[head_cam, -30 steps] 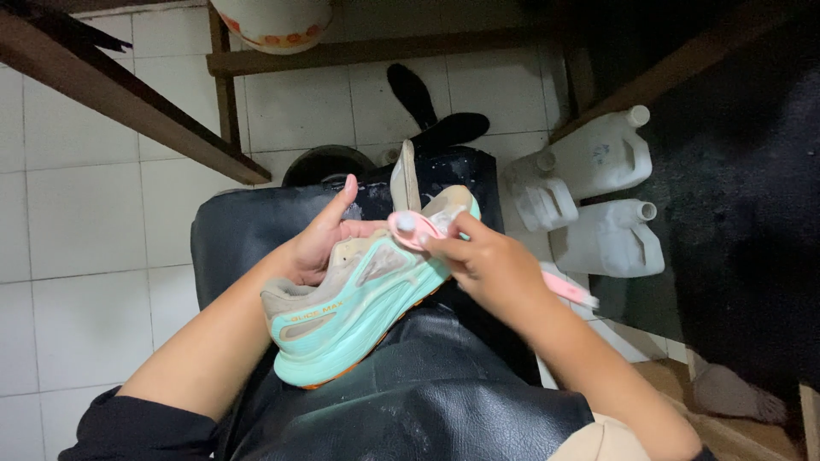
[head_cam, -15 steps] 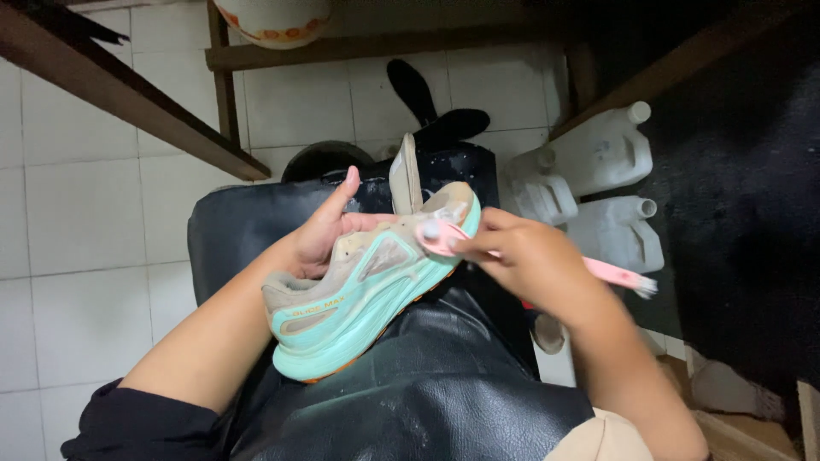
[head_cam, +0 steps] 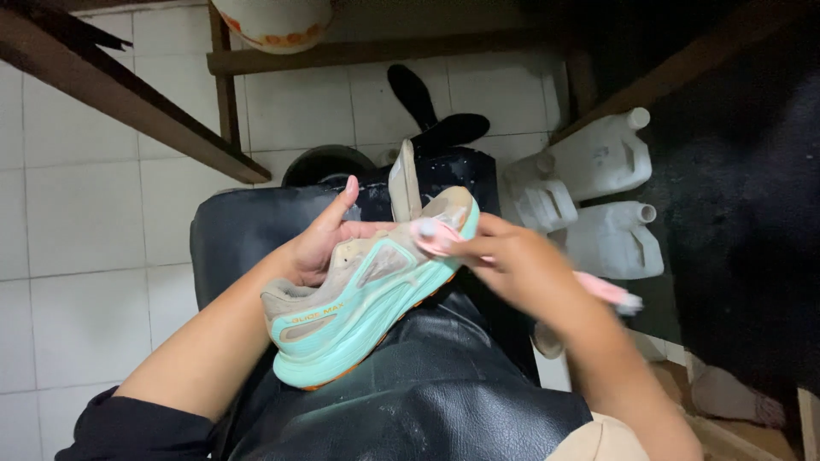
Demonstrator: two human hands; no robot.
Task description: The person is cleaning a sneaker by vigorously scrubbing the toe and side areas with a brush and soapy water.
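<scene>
One sneaker [head_cam: 367,294], beige with a mint-green sole, sits at the centre. One pink brush [head_cam: 598,288] lies at about 3 o'clock of it (partly blurred). Three white plastic jugs [head_cam: 602,155] cluster at 2 o'clock. One dark round bucket [head_cam: 329,162] shows at 12 o'clock, one pale bowl [head_cam: 273,19] at the top edge. Two hands are in view, left hand [head_cam: 320,243] and right hand [head_cam: 521,269].

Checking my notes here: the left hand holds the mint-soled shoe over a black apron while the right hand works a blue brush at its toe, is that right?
Not quite: the brush is pink, not blue, as the head view shows. The left hand does hold the mint-soled shoe over the black apron, right hand at the toe.
</scene>
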